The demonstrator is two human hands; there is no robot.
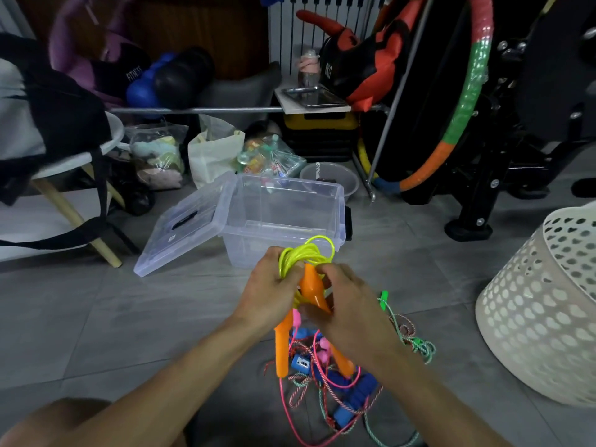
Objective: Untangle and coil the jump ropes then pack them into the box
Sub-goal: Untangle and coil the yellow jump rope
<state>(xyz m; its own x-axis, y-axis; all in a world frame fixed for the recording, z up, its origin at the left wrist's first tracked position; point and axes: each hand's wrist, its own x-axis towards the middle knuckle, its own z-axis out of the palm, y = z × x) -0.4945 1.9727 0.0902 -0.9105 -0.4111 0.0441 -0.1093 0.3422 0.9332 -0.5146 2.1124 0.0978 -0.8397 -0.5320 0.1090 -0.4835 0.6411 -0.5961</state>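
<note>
A neon yellow jump rope (309,251) is bundled in loops above my hands. My left hand (269,285) grips the coil. My right hand (342,298) holds one of its orange handles (314,290) against the bundle. The other orange handle (281,345) hangs down below my left hand. Just beyond the hands stands a clear plastic box (283,217), open, its lid (187,222) hinged over to the left. On the floor below lies a tangled pile of ropes (325,379): pink, blue, red-white and green-white cords with blue and green handles.
A white perforated laundry basket (545,304) lies tipped at the right. A stool with a black bag (64,130) is at the left. Bags, a grey bowl (329,180), a hula hoop (464,101) and black exercise equipment crowd the back. Grey floor tiles (129,317) lie to the left.
</note>
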